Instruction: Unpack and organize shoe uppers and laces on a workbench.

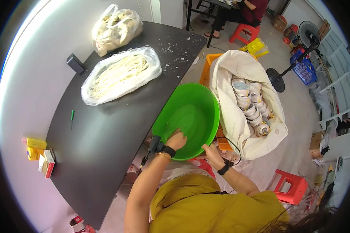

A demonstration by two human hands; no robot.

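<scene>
A large green plastic basin (194,103) stands tilted beside the dark table's edge, close in front of me. My right hand (213,154) is closed around the basin's near right rim. Inside the basin, near its left wall, is my left hand (176,140) with its fingers curled together. A thin strand or two shows by those fingertips, but what they hold is too small to make out. Both wrists wear black straps with small dark devices, and a black cable runs by the right one. The basin's bottom shows bare green plastic.
On the dark table (101,151) lie a bag of pale strips (122,73), a fuller plastic bag (118,29) and a green screwdriver (72,115). Right of the basin, a cloth-lined orange crate holds several stacked shoes (252,101). Red stools, a fan (295,58) and a seated person stand beyond.
</scene>
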